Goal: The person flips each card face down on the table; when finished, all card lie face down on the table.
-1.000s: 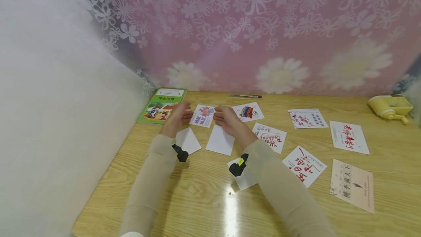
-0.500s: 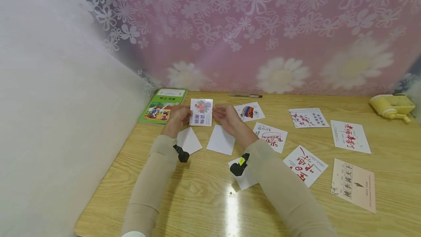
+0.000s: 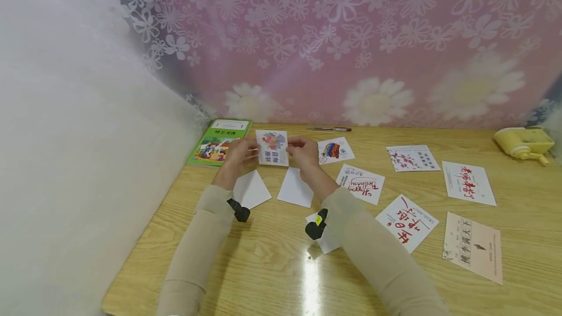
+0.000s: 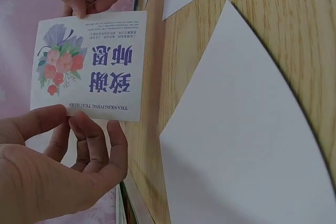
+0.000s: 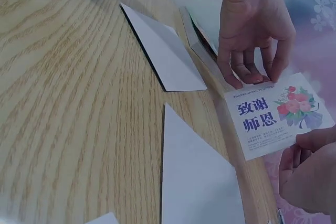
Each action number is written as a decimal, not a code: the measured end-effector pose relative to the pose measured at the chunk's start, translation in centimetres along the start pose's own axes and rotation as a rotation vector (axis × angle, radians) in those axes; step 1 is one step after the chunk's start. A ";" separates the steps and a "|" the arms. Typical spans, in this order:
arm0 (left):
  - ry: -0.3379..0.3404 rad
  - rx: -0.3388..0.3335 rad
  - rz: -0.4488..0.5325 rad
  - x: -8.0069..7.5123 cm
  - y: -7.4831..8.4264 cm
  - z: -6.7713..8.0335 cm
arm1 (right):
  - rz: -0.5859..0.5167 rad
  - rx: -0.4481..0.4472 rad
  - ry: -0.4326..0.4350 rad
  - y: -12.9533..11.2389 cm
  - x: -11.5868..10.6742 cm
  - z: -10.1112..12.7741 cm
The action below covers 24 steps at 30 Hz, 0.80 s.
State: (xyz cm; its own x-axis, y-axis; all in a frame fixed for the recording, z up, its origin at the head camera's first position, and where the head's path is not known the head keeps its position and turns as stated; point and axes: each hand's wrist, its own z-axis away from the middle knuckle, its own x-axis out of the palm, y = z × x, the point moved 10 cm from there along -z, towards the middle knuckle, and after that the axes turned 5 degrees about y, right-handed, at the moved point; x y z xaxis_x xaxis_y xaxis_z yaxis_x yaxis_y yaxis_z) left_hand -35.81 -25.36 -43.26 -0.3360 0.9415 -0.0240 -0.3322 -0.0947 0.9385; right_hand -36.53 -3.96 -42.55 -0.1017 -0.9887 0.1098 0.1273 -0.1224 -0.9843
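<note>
A greeting card (image 3: 273, 148) with a flower bouquet and purple Chinese lettering is raised, tilted up, between both hands. My left hand (image 3: 237, 156) pinches its left edge between thumb and fingers. On the opposite edge, the thumb and fingers of my right hand (image 3: 306, 155) pinch it too. The left wrist view shows the card's printed face (image 4: 86, 66) with a thumb at each side. Below the hands lie two blank white cards, one on the left (image 3: 251, 189) and one in the middle (image 3: 295, 187).
A green picture book (image 3: 218, 143) lies at the back left, and a pen (image 3: 329, 129) near the wall. Several lettered cards spread rightward, including a pink one (image 3: 473, 246). A yellow crank device (image 3: 522, 143) stands far right. Another white card (image 3: 327, 239) lies under the right wrist.
The bouquet card has been lifted off the table and tilted up toward the camera. Both hands have closed in on its edges and now pinch it.
</note>
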 end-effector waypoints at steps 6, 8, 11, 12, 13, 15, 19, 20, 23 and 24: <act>-0.038 0.068 0.050 0.1 0.4 0.4 | -0.036 -0.001 -0.008 0.2 0.3 0.3; -0.061 0.090 0.058 0.3 0.4 0.4 | -0.040 0.003 -0.010 0.4 0.3 0.3; -0.082 0.116 0.092 0.4 0.5 0.5 | -0.036 0.005 0.003 0.6 0.1 0.3; -0.089 0.121 0.112 0.5 0.5 0.4 | -0.031 0.007 0.008 0.6 0.0 0.3; -0.097 0.126 0.124 0.5 0.5 0.4 | -0.023 0.010 0.011 0.6 0.0 0.3; -0.098 0.134 0.119 0.4 0.6 0.4 | -0.012 0.014 0.011 0.6 -0.1 0.3; -0.082 0.161 0.062 0.3 0.7 0.4 | -0.001 0.025 0.001 0.6 0.1 0.3; -0.071 0.170 0.045 0.2 0.8 0.4 | -0.002 0.023 -0.001 0.5 0.1 0.3; -0.054 0.192 0.029 -0.1 0.7 0.4 | 0.025 0.006 0.004 0.3 0.1 0.3; -0.046 0.197 0.018 -0.2 0.7 0.4 | 0.037 -0.005 0.008 0.2 0.1 0.3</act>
State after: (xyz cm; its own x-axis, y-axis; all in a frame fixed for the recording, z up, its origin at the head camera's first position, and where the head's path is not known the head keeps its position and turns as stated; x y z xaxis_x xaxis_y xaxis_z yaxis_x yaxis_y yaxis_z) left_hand -35.66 -25.47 -42.47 -0.2985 0.9544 0.0053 -0.1463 -0.0512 0.9879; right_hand -36.20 -4.11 -42.64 -0.1054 -0.9918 0.0725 0.1262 -0.0856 -0.9883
